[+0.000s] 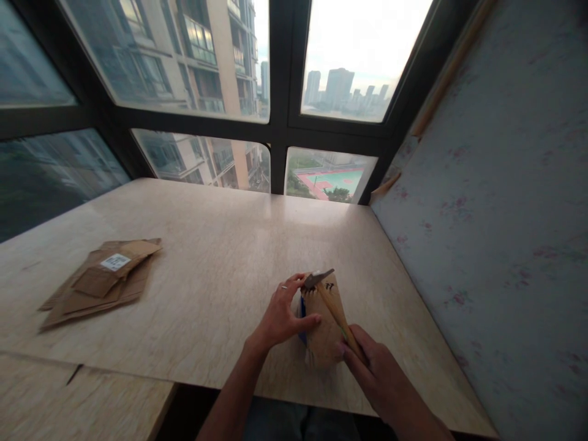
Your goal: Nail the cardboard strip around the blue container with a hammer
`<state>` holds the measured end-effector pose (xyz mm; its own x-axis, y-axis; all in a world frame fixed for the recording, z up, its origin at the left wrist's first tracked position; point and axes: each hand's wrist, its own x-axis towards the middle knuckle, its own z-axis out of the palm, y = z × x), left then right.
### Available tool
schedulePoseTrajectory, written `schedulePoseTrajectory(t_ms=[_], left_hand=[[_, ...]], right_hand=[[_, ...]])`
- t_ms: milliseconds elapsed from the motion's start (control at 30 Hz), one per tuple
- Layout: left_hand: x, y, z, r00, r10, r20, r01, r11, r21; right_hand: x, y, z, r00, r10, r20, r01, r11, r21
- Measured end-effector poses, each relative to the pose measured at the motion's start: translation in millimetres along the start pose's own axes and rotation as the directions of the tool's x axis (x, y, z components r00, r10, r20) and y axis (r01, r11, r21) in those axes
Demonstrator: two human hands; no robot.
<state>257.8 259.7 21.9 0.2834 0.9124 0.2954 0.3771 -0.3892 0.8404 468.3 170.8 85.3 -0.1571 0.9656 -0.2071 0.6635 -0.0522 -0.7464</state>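
Note:
A tan, block-like piece (321, 334) with a blue strip along its left side sits on the stone counter near its front edge. Small dark bits, perhaps nails, show at its far end. My left hand (285, 312) steadies the block from the left, thumb lying on top and fingers at the far left corner. In my right hand (372, 367) is a hammer (339, 315), gripped by its wooden handle. Its dark metal head lies over the far end of the block, close to my left fingertips. Whether the head touches the block I cannot tell.
On the left of the pale counter (206, 257) lies a pile of flattened brown cardboard (110, 275) with a white label. Dark-framed windows (278, 153) close off the back. A floral papered wall (478, 245) runs along the right side.

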Motion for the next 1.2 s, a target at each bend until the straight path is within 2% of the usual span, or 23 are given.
schedulePoseTrajectory(t_ms=[233,433,567,700,867,1000,1200], left_hand=[[0,1,0.4,1.0,-0.019,0.008,0.019,1.0,-0.022],[-1,2,0.1,1.0,-0.021,0.017,0.021,1.0,0.007],[-1,3,0.5,0.999,-0.031,0.016,0.031,1.0,0.0],[-1,5,-0.4,0.999,-0.036,0.019,0.036,0.999,0.002],[3,9,-5.3,0.997,-0.055,0.048,0.055,0.998,-0.006],[10,9,-5.2,0.999,-0.04,-0.025,0.04,0.999,0.003],[20,8,4.1,0.981,0.049,-0.187,-0.037,0.997,0.068]], right_hand=[[-17,-1,-6,1.0,0.006,-0.003,-0.006,0.999,0.036],[-3,7,7,0.996,0.005,-0.085,-0.001,0.999,0.04],[0,7,6,0.999,-0.01,-0.052,0.014,0.998,0.066],[-15,10,2,0.999,-0.01,-0.045,0.014,0.995,0.1],[-20,10,0,0.983,0.01,-0.183,0.032,0.974,0.226],[-1,5,2,0.955,0.024,-0.294,0.056,0.963,0.262],[24,3,6,0.955,0.123,-0.27,-0.03,0.946,0.323]])
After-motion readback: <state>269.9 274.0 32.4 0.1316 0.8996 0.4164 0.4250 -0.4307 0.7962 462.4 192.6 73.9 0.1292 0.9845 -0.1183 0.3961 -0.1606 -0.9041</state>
